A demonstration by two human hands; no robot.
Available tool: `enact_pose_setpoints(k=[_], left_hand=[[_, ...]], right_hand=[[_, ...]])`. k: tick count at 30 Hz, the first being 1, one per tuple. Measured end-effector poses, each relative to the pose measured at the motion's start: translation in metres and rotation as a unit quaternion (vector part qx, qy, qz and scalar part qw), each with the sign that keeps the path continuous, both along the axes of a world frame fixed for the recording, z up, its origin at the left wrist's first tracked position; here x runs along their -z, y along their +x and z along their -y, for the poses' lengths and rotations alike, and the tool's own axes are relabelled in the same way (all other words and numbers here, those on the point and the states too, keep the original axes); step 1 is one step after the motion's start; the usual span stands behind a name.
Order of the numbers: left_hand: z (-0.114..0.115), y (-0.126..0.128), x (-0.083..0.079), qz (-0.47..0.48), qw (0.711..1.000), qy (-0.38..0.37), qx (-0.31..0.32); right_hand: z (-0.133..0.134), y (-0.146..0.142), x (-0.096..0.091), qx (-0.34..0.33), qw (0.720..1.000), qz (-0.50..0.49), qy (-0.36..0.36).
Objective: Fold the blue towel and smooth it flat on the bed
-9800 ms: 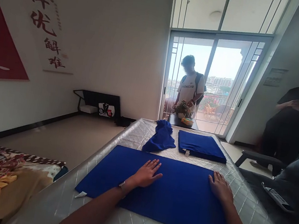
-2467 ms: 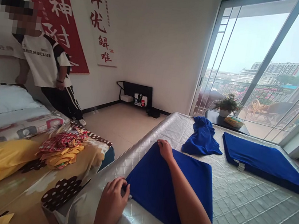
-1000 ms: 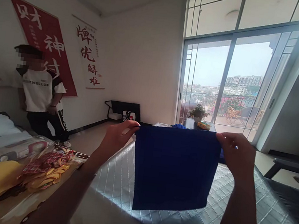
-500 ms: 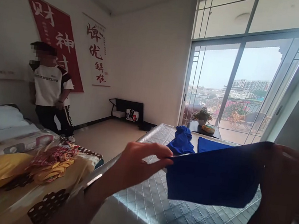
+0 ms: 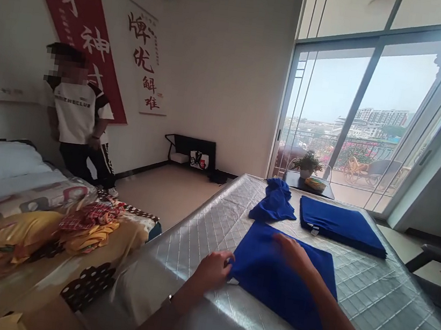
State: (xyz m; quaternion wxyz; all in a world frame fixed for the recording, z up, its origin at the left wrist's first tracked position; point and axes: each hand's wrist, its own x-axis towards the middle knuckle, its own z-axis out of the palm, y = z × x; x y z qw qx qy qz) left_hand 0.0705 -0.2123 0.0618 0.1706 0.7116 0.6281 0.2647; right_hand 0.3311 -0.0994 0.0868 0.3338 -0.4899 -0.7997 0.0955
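Observation:
A folded blue cloth [image 5: 286,282] with a small white tag at its near left edge lies on the quilted silver mattress [image 5: 202,244]. My left hand [image 5: 212,269] is at the cloth's left edge, its fingers closed on the fabric. Over the cloth's upper middle, my right hand [image 5: 293,256] reaches across with its fingers stretched out, somewhat blurred. Just behind lies a crumpled blue cloth [image 5: 274,202]. To the right of that rests a neat stack of folded blue cloths [image 5: 342,224], also with a white tag.
On the left, another bed [image 5: 42,282] bears yellow and red checked clothes [image 5: 91,218] and white bedding. A person [image 5: 79,114] stands by the wall scrolls. A small black table [image 5: 309,185] holding a potted plant [image 5: 306,164] stands before the glass sliding door.
The blue cloth, held up between both hands before, now lies flat on the mattress. My right hand has let go of its right end and moved left over it.

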Motion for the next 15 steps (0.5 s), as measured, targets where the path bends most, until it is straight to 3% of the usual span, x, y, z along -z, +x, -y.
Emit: enact_pose_setpoints(k=[3,8,11,15], left_hand=[[0.006,-0.02,0.03,0.015,1.0,0.002,-0.01],[0.013,-0.031,0.032,0.064,0.998,0.015,-0.011],[0.014,-0.033,0.032,0.098,0.995,0.0,-0.009],[0.017,-0.039,0.032,0.131,0.991,-0.021,0.0]], right_hand=[[0.048,0.042,0.039,-0.028,0.997,0.056,-0.041],[0.122,0.125,0.092,0.038,0.994,0.1,-0.034],[0.157,0.149,0.107,0.036,0.995,0.09,-0.009],[0.181,0.15,0.108,0.03,0.995,0.091,0.011]])
